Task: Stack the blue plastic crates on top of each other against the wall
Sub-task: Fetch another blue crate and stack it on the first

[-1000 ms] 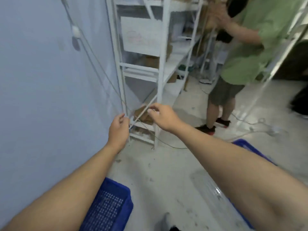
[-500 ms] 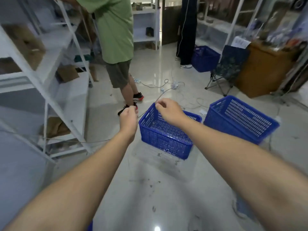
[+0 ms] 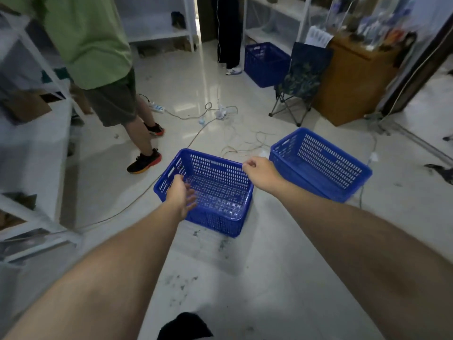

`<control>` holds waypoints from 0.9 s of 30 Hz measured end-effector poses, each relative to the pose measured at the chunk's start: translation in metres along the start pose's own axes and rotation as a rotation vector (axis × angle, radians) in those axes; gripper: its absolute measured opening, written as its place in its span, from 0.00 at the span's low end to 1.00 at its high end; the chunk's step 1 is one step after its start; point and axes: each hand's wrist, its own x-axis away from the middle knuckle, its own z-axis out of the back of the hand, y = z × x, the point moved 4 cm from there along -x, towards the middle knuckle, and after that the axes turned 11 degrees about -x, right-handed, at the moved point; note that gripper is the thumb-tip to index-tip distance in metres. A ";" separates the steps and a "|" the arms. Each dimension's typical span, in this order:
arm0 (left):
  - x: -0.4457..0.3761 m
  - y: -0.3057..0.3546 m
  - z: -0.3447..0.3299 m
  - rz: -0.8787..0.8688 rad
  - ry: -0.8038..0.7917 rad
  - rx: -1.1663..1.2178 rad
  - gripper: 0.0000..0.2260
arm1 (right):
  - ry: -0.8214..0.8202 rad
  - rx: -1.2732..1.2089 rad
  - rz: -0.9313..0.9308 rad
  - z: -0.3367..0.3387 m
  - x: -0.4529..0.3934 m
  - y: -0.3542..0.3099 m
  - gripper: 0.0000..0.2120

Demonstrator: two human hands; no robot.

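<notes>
An empty blue plastic crate [image 3: 220, 207] sits on the pale floor straight ahead of me. My left hand [image 3: 181, 195] hovers over its near left rim, fingers apart, holding nothing. My right hand [image 3: 260, 172] is at the crate's far right corner with the fingers curled loosely; no grip on the rim shows. A second empty blue crate [image 3: 321, 165] rests on the floor just to the right. A third, taller blue crate [image 3: 266, 63] stands far back beside a shelf.
A person in a green shirt [image 3: 98, 69] stands at left beside white shelving [image 3: 36, 148]. Cables and a power strip [image 3: 220, 114] trail over the floor behind the crates. A folding chair [image 3: 301, 79] and a wooden cabinet [image 3: 353, 82] stand at right.
My view swung from the wall and shelf to the floor crates. Both hands came down toward the nearest crate, and the left hand opened.
</notes>
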 end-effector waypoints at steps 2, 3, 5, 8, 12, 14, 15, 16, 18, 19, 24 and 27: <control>-0.023 0.001 0.002 0.050 0.028 0.003 0.26 | -0.018 -0.007 -0.027 0.002 -0.033 0.004 0.11; -0.036 0.002 0.004 0.068 0.028 0.007 0.27 | -0.029 -0.015 -0.046 0.000 -0.049 0.007 0.11; -0.067 0.006 0.007 0.097 0.021 0.025 0.28 | -0.052 -0.023 -0.090 -0.006 -0.082 0.014 0.10; -0.124 0.019 0.008 0.138 0.016 0.084 0.28 | -0.067 0.006 -0.148 -0.018 -0.135 0.020 0.10; -0.199 0.045 -0.012 0.218 -0.026 0.158 0.22 | -0.053 0.032 -0.271 -0.027 -0.196 0.027 0.15; -0.222 0.060 -0.026 0.268 -0.072 0.190 0.21 | -0.096 0.110 -0.296 -0.028 -0.221 0.032 0.16; -0.235 0.066 -0.031 0.278 -0.079 0.195 0.21 | -0.102 0.144 -0.303 -0.026 -0.234 0.033 0.16; -0.248 0.073 -0.035 0.283 -0.077 0.197 0.23 | -0.086 0.154 -0.311 -0.021 -0.249 0.033 0.16; -0.269 0.089 -0.040 0.303 -0.065 0.210 0.26 | -0.044 0.145 -0.329 -0.014 -0.281 0.030 0.15; -0.279 0.096 -0.041 0.317 -0.059 0.222 0.27 | -0.040 0.142 -0.340 -0.013 -0.296 0.029 0.13; -0.326 0.115 -0.036 0.378 0.027 0.333 0.27 | -0.122 0.189 -0.335 -0.036 -0.383 0.028 0.12; -0.356 0.108 -0.027 0.412 0.114 0.352 0.22 | -0.211 0.214 -0.319 -0.067 -0.439 0.032 0.11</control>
